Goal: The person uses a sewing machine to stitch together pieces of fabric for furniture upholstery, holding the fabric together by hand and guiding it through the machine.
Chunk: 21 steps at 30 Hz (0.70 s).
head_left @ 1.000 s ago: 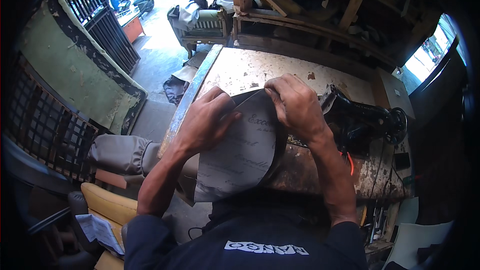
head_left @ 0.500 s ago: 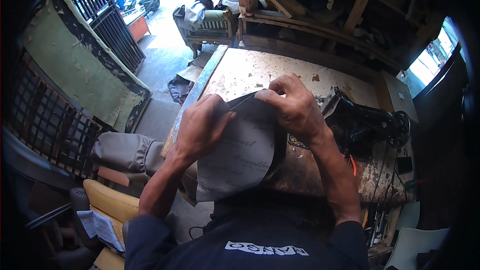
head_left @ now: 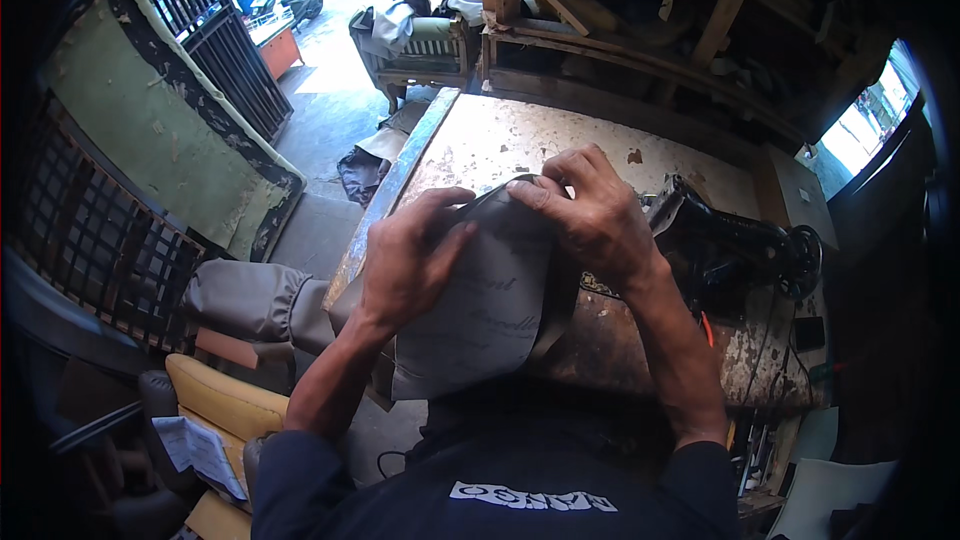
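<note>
Just left of the black sewing machine (head_left: 730,225), holds up a grey sheet of material (head_left: 470,325) by its upper edge with both hands, letting the lower part hang toward the dark shirt (head_left: 480,485). Pinches that edge between thumb and curled fingers of the left hand (head_left: 405,255), on the sheet's side farther from the machine. Pinches the same edge with the right hand (head_left: 600,215), on the side nearer the machine, laying the thumb along the top. Hides some fingertips behind the sheet, too covered to tell apart. Displays faint printed lettering on the sheet's near face. Includes, under the machine, a worn, stained worktable (head_left: 480,135); beyond the machine, a rough wooden rack (head_left: 600,50); far to the machine's left, a green panel with a ragged dark border (head_left: 150,130), leaning at a tilt. Takes in also, well left of the machine and nearer the camera, a yellow seat (head_left: 225,390) with a white paper (head_left: 205,455) against it.
</note>
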Each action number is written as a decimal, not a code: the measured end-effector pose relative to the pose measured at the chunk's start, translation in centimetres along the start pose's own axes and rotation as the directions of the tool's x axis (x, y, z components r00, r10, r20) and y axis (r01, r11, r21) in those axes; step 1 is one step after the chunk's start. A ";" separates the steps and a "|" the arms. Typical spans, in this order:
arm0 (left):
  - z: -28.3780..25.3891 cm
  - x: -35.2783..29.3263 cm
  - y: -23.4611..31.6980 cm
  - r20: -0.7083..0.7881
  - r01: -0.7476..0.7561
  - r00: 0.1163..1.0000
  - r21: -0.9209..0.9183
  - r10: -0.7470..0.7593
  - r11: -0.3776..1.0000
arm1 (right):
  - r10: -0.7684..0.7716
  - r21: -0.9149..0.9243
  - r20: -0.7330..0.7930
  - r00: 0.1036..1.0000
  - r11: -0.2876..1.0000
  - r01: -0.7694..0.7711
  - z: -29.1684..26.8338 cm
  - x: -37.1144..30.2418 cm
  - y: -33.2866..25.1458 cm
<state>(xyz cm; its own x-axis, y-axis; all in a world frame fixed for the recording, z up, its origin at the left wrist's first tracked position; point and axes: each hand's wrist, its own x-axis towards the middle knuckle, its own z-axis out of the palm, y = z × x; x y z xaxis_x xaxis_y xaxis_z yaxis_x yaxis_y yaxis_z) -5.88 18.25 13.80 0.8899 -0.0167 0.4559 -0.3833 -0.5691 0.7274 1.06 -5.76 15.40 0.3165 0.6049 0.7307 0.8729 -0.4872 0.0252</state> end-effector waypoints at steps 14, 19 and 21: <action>0.6 -0.3 -1.0 0.058 0.094 0.994 -0.091 -0.089 0.991 | 0.148 0.095 0.056 0.987 0.984 -0.152 -1.4 0.9 -1.5; 1.3 -0.3 -1.0 0.027 -0.032 0.999 -0.067 0.034 0.997 | -0.001 0.144 0.233 0.972 0.989 -0.033 0.3 1.4 -1.3; 0.9 -0.3 -1.8 0.062 -0.033 0.997 -0.063 0.037 0.997 | 0.039 0.190 0.248 0.968 0.978 -0.088 0.4 1.5 -1.3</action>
<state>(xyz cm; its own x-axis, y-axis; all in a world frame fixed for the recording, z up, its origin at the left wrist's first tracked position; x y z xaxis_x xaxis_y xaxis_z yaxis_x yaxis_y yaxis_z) -5.27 18.49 11.89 0.8888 -0.0886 0.4497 -0.4272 -0.5156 0.7427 0.55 -4.02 16.21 0.4325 0.7228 0.5390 0.8962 -0.4099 -0.1695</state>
